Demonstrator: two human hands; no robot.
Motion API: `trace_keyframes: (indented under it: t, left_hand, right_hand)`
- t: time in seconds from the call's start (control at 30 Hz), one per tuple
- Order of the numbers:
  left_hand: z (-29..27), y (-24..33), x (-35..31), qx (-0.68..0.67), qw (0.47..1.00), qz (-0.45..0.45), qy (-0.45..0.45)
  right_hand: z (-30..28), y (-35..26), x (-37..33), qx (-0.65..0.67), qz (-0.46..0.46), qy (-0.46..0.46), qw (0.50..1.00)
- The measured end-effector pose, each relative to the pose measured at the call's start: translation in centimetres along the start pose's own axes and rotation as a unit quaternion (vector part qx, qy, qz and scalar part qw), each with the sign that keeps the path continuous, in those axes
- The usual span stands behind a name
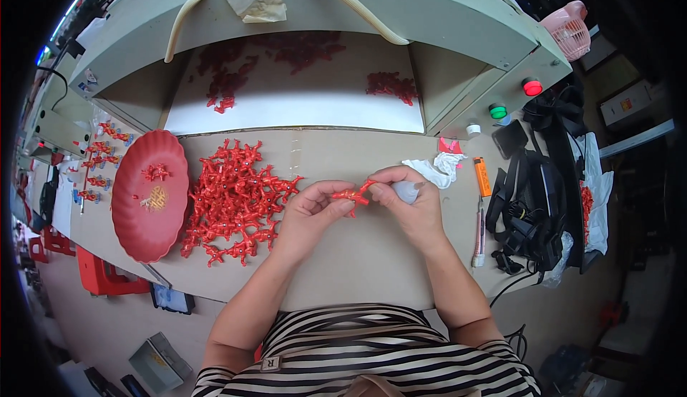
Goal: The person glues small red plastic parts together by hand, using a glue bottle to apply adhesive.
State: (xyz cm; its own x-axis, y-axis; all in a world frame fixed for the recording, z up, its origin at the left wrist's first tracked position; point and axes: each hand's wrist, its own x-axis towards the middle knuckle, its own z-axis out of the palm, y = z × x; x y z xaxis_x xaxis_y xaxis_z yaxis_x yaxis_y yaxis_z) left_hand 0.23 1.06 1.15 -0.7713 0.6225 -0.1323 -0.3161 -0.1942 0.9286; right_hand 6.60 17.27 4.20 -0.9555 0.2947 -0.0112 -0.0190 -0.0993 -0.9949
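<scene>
Between my two hands, above the middle of the tabletop, is a small shiny red figurine (351, 195) with stubby limbs. My left hand (315, 211) pinches its body between thumb and fingers. With thumb and forefinger, my right hand (411, 207) grips the limb that points up and right. A whitish, translucent round thing (408, 192) shows against my right palm; its kind is unclear. Left of my left hand lies a big heap of similar red figurines (232, 200). Farther left, a red scalloped dish (147, 232) holds one red figurine (155, 172) and small golden bits (155, 198).
A pale cabinet (300, 11) with an opening spans the back, red pieces (391, 87) inside. Its right side carries red (532, 86) and green (498, 111) buttons. At right lie crumpled tissue (440, 170), an orange box (482, 177), a box cutter (479, 239) and a black bag (526, 211).
</scene>
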Motion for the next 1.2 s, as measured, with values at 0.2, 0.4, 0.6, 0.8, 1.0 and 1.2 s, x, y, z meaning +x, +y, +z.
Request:
trace_keyframes:
  t: [0.2, 0.4, 0.6, 0.8, 1.0, 1.2]
  left_hand:
    - [0.23, 0.26, -0.02, -0.004, 1.0, -0.001, 0.001]
    - [0.17, 0.22, 0.0, 0.001, 1.0, 0.0, -0.002]
    - [0.17, 0.09, -0.01, -0.001, 1.0, 0.004, 0.004]
    - [0.13, 0.19, 0.06, -0.004, 1.0, -0.009, 0.002]
    - [-0.23, 0.04, 0.05, -0.037, 0.999, -0.025, -0.004]
    - [-0.34, 0.1, 0.07, -0.026, 0.999, -0.038, 0.001]
  right_hand:
    - [-0.04, 0.3, 0.11, -0.016, -0.002, -0.007, 1.0]
    - [-0.07, 0.48, 0.1, -0.043, -0.018, -0.004, 0.999]
    - [0.02, 0.38, 0.17, -0.093, -0.063, -0.01, 0.994]
    - [-0.4, 0.46, 0.47, -0.144, -0.103, -0.028, 0.984]
    - [-0.65, 0.05, 0.5, -0.185, -0.097, -0.054, 0.976]
    - [-0.48, 0.12, 0.49, -0.166, -0.076, -0.055, 0.982]
